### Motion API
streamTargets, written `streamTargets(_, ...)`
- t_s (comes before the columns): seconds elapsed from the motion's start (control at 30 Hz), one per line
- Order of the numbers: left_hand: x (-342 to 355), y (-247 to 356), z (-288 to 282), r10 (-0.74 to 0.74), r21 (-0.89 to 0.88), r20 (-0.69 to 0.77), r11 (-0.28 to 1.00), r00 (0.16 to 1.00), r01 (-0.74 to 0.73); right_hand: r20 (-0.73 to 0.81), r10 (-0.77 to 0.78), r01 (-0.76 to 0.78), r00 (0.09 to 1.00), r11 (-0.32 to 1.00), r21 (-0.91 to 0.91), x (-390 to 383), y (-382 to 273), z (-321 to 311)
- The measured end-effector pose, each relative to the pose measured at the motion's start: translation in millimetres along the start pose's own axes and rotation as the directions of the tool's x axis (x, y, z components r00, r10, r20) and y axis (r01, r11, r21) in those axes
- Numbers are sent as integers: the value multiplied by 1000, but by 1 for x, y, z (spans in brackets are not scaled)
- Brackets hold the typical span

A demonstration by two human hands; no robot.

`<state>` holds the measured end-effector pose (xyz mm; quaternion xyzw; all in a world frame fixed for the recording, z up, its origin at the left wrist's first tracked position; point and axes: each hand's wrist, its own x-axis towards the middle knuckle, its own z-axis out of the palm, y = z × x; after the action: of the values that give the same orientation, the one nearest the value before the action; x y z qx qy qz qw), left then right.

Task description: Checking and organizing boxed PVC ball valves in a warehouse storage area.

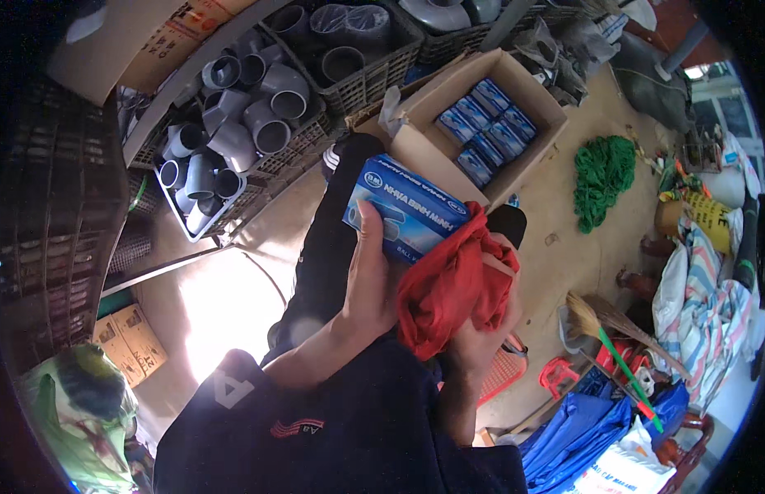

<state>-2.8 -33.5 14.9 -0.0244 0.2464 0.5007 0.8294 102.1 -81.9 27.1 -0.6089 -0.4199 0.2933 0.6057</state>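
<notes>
My left hand (371, 263) grips a small blue printed box (411, 210) from its near left side, thumb up along the front. The box is tilted, with its top edge and front showing. A crumpled red cloth (448, 288) is bunched in my right hand (489, 313) and touches the box's right end. Most of the right fingers are hidden by the cloth. Just beyond, an open cardboard carton (424, 165) stands on the floor with several similar blue boxes (489, 128) stacked inside.
Black crates (366, 86) of grey pipe fittings (234, 144) stand at the far left. A green net (605, 177) lies on the floor to the right. Brooms (601, 329), a red stool (557, 376) and blue sheeting (572, 428) are at the near right.
</notes>
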Motion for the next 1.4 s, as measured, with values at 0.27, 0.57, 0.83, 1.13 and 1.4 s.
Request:
streamTargets(0.27,15,11,1,88,108,2,990,996,-88,321,-117,117,940,993,17,2,4,-25)
streamTargets(0.57,26,-3,-44,-189,33,75,982,979,187,-127,61,-80,990,986,-149,17,18,-32)
streamTargets(0.83,7,9,-46,-293,-43,171,952,941,304,348,-17,149,937,922,-357,24,2,-14)
streamTargets(1.13,17,1,-43,-267,100,85,961,960,259,259,-37,1,965,990,138,13,15,-9)
streamTargets(1.4,5,0,-30,27,468,161,878,987,-100,362,128,-91,923,989,-118,10,13,-9)
